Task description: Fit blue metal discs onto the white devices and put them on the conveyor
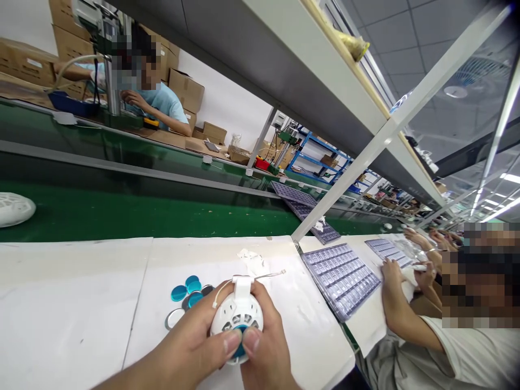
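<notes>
Both hands hold a round white plastic housing (236,313) with vent slots and a tab at its top, over the white table covering. My left hand (195,338) wraps its left side and my right hand (268,336) its right side. The two thumbs press side by side on a blue disc (240,352) set in the lower part of the housing. Thin wires (271,274) with a small connector stick out behind it. Just left of the hands lie several loose discs (179,293), some blue, some dark or silvery.
Crumpled white tissue (252,262) lies beyond the hands. A compartmented plastic tray (343,279) sits to the right, near a metal post (345,176). Behind runs a green conveyor (122,214) with a white shell (15,209) at left. People work at right and across the belt.
</notes>
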`<state>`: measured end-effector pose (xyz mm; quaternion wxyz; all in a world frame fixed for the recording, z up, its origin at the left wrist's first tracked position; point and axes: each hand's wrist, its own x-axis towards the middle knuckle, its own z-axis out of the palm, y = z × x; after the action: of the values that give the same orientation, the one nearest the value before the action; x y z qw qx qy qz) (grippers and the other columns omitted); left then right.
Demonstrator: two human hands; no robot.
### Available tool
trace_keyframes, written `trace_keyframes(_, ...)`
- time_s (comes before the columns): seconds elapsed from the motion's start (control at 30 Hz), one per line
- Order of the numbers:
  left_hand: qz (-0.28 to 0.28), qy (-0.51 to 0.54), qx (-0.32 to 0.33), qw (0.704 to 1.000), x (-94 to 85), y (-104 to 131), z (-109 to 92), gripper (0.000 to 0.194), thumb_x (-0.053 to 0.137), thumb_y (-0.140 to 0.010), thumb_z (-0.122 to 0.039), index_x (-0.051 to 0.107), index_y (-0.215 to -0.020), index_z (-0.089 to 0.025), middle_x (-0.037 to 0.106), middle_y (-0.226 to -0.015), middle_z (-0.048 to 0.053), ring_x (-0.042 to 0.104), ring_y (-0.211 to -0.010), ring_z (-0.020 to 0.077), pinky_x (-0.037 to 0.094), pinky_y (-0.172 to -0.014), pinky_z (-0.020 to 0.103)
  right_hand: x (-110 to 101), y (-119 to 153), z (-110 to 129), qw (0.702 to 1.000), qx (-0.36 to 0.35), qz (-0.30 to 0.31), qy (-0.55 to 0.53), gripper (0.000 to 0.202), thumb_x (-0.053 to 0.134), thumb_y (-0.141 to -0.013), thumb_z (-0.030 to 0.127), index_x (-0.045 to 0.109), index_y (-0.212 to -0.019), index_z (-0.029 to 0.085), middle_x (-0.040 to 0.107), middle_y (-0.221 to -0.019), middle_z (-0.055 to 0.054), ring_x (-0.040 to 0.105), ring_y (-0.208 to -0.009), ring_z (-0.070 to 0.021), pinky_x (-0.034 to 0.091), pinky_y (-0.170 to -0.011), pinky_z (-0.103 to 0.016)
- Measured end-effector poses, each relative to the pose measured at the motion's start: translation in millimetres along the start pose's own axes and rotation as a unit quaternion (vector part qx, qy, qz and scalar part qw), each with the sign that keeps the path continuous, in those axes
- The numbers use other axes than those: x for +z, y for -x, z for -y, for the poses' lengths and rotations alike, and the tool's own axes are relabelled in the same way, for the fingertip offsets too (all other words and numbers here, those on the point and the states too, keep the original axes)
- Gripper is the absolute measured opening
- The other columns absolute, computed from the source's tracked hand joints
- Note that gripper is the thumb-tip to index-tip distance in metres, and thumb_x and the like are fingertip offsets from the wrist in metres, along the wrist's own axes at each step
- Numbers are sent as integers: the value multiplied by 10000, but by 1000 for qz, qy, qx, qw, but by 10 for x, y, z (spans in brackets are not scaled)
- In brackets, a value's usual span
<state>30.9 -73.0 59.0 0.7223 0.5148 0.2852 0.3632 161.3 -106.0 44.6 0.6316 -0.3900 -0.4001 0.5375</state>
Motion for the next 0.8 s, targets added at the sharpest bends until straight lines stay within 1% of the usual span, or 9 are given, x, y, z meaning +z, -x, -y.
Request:
trace_keyframes(0.07,-46,0,2,999,13,8,6,524,717,-692,-638,687,-1104,-314,642,-948,42,564,-841,254,491,-759,335,35,-8,-7,999,-30,5,21,687,741,-651,697,645,-1139,224,670,-975,-108,650,-894,-328,569,-784,-458)
trace_keyframes(0.13,-83,1,-24,996,6,-10,28,617,720,-686,-656,640,-1184,-301,641,-895,32,556,-746,221,488,-688,319,51,-31,-11,998,-35,27,38,663,682,-719,706,637,-1172,224,673,-910,-92,660,-853,-318,578,-741,-442)
trace_keyframes(0.2,-65,15,-51,996,-20,-58,42,663,708,-717,-653,585,-1238,-261,610,-758,2,491,-601,163,434,-558,275,38,-70,-17,997,-3,49,55,690,624,-772,716,593,-1254,223,670,-868,-80,673,-795,-302,585,-667,-423)
trace_keyframes(0.3,-6,78,-45,996,-96,-182,28,506,638,-822,-603,600,-1117,-194,610,-636,-3,451,-509,123,386,-489,237,-54,-152,-24,995,45,47,70,748,510,-835,751,503,-1360,219,676,-950,-100,687,-772,-279,587,-604,-405)
trace_keyframes(0.37,-28,139,-52,989,-175,-286,5,430,562,-882,-589,609,-995,-177,636,-614,22,474,-484,130,439,-494,257,-170,-208,-20,996,36,6,82,718,481,-868,737,490,-1361,216,664,-1079,-128,688,-856,-273,596,-632,-396)
trace_keyframes(0.43,-99,195,-75,973,-273,-393,-18,431,523,-908,-580,616,-955,-161,671,-676,59,551,-525,160,515,-530,298,-322,-248,-12,993,24,-54,102,656,506,-889,696,512,-1323,204,650,-1143,-141,675,-938,-271,603,-666,-386)
trace_keyframes(0.53,-204,223,-83,950,-414,-518,-39,415,509,-943,-501,622,-1068,-121,718,-951,143,669,-698,190,574,-608,297,-596,-271,-10,980,27,-130,146,580,549,-898,639,558,-1253,181,676,-1083,-134,677,-917,-261,602,-650,-366)
trace_keyframes(0.63,-240,210,-76,945,-499,-573,-30,365,487,-969,-413,591,-1155,-117,703,-1094,176,688,-752,188,584,-614,282,-925,-288,-7,961,17,-192,199,531,563,-891,601,585,-1198,167,699,-1022,-125,691,-828,-251,588,-590,-352)
trace_keyframes(0.8,-236,136,-72,959,-580,-584,84,206,615,-900,-341,648,-1023,-179,719,-1043,112,666,-746,176,575,-614,260,-1684,-406,217,862,-49,-348,365,411,556,-877,491,606,-1114,160,700,-1041,-103,689,-914,-263,585,-687,-363)
